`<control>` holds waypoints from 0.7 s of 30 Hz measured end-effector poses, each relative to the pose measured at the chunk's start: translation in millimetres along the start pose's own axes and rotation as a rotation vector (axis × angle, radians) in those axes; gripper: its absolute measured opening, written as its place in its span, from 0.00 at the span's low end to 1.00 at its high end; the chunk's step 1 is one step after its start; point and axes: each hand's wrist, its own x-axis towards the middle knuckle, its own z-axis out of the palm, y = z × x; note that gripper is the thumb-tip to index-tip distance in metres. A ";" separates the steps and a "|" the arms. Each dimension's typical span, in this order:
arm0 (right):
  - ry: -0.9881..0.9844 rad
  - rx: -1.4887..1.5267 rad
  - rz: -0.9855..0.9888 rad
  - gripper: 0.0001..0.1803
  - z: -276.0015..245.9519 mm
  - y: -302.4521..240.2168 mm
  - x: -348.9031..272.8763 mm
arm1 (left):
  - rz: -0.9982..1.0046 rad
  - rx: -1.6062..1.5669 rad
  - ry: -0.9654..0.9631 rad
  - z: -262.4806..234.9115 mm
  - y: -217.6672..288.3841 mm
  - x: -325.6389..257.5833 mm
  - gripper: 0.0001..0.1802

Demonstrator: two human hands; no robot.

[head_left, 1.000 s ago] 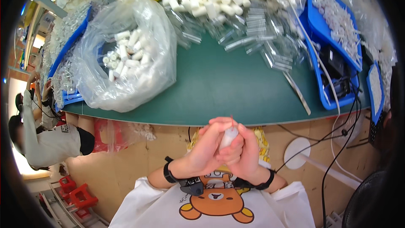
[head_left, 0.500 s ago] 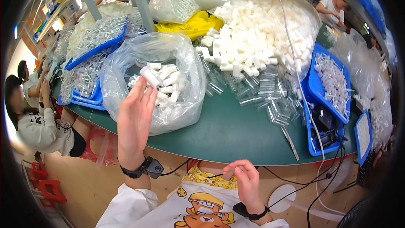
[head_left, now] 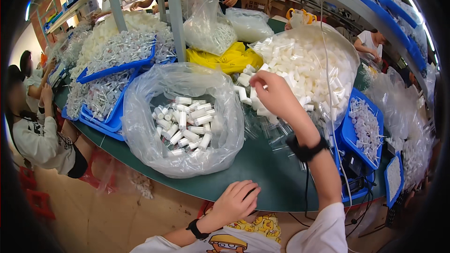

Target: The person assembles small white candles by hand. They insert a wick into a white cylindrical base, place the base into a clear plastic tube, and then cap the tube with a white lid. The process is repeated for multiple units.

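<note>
My right hand (head_left: pixel 274 94) reaches over the near left edge of a heap of white cylinders (head_left: pixel 300 65). Its fingers curl down among the outermost pieces, and their tips are partly hidden. By the table's front edge, my left hand (head_left: pixel 234 204) is closed, knuckles up. Something thin and dark shows between its fingers, too small to name. Left of my right hand, an open clear plastic bag (head_left: pixel 140 136) holds many short white cylinders with clear ends (head_left: pixel 190 133). Clear tubes (head_left: pixel 281 138) lie partly hidden beneath my right forearm.
Blue trays (head_left: pixel 117 68) piled with small white-and-clear parts stand at the left. More blue trays (head_left: pixel 349 133) are at the right, beside a hanging white cable (head_left: pixel 326 56). A yellow bag (head_left: pixel 225 58) lies behind. Grey posts (head_left: pixel 176 18) rise from the table. Other people work around it.
My left hand has come back from the clear bag to the table edge; the white cylinder at its fingertips is gone from there. My right hand has moved forward to the white heap. The view has shifted.
</note>
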 end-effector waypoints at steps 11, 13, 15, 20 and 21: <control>-0.596 -0.432 -0.079 0.19 41.6 81.9 79.6 | -0.127 0.056 -0.028 -0.7 0.0 -1.5 0.16; -0.649 -0.450 -0.049 0.16 30.1 83.7 68.8 | -0.129 0.063 -0.036 -0.5 1.5 -0.8 0.16; -0.720 -0.444 -0.019 0.13 23.9 94.6 56.9 | -0.124 0.067 -0.042 0.4 1.7 -0.3 0.16; -0.670 -0.545 -0.159 0.15 25.4 105.3 38.2 | -0.112 0.059 -0.045 1.5 2.0 0.6 0.17; -0.675 -0.510 -0.113 0.15 24.8 102.5 39.7 | -0.108 0.061 -0.040 1.3 2.2 0.9 0.17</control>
